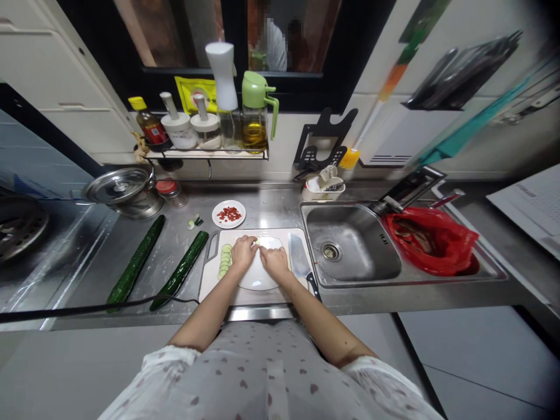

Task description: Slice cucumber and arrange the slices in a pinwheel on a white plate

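Observation:
A white plate [261,279] lies on the white cutting board [236,298], with both my hands over its far half. My left hand [244,255] has its fingers pinched at the far rim, on what looks like a pale green cucumber slice [258,241]. Close beside it, my right hand [274,262] is closed with its fingers curled; whatever it holds is hidden. Several round cucumber slices [224,261] form an overlapping row on the board's left side. A kitchen knife [298,255] with a black handle rests along the right side.
Two whole cucumbers [136,263] [181,269] lie to the left, near cucumber ends [195,221]. Behind the board is a small plate [217,217] of chopped red bits. The sink [350,233] and a red plastic bag [450,248] are rightward. A bottle shelf [210,153] overhangs the back.

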